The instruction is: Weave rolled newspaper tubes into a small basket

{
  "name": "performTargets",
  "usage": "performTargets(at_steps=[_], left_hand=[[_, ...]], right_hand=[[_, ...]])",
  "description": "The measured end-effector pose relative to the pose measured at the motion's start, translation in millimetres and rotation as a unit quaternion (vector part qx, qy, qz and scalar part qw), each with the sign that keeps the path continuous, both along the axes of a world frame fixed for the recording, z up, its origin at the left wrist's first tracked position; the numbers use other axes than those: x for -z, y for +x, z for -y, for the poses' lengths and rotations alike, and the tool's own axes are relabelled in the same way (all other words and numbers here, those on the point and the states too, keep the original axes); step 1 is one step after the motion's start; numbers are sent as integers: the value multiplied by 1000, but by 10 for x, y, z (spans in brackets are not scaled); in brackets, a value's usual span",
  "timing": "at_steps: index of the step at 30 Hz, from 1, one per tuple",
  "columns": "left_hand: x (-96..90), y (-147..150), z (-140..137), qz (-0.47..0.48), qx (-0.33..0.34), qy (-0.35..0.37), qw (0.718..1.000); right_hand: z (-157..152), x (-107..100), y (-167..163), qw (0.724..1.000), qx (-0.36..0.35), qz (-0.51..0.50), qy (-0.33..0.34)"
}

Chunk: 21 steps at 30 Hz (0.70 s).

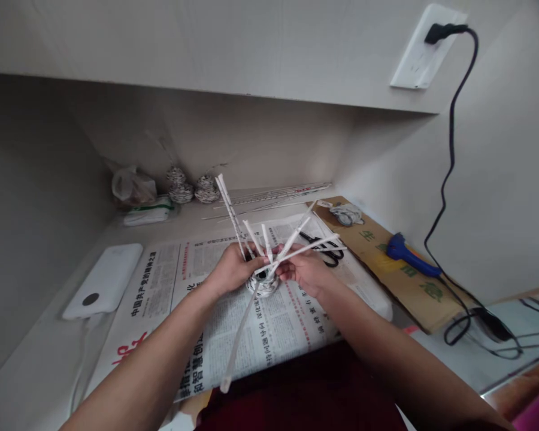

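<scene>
A small round woven paper piece [264, 288] sits over the newspaper [256, 335] in front of me. Several rolled paper tubes [231, 209] fan up and outward from its top, and one long strip [239, 344] hangs toward my body. My left hand [231, 267] is closed on the left side of the piece, thumb on top. On the right side, my right hand [306, 270] pinches at the base of the paper tubes; which tube lies between its fingertips is partly hidden. Just behind that hand lie black-handled scissors [335, 254], partly covered by the tubes.
A white power bank [105, 281] with a cable lies left. At the back are two woven gourd shapes [179, 188], a plastic bag [133, 184] and loose paper tubes [273, 194]. Right, cardboard [368, 239] carries a blue glue gun [411, 256], its cord rising to the socket [424, 51].
</scene>
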State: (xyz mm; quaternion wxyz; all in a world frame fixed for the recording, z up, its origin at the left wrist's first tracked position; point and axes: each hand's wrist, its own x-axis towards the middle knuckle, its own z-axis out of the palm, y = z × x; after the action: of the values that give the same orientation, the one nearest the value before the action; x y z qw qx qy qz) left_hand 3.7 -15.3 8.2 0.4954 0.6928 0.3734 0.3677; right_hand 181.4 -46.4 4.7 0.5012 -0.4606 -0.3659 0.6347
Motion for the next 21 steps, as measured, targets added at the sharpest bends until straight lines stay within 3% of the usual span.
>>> performTargets(at_steps=[5, 11, 21], left_hand=[[-36, 11, 22, -18, -39, -34, 999], [-37, 2, 16, 8, -21, -27, 999], [-50, 7, 39, 57, 43, -111, 991]], right_hand=[[1, -105, -14, 999, 10, 29, 8], [-41, -133, 24, 995, 6, 82, 49], [-153, -50, 8, 978, 8, 140, 156]])
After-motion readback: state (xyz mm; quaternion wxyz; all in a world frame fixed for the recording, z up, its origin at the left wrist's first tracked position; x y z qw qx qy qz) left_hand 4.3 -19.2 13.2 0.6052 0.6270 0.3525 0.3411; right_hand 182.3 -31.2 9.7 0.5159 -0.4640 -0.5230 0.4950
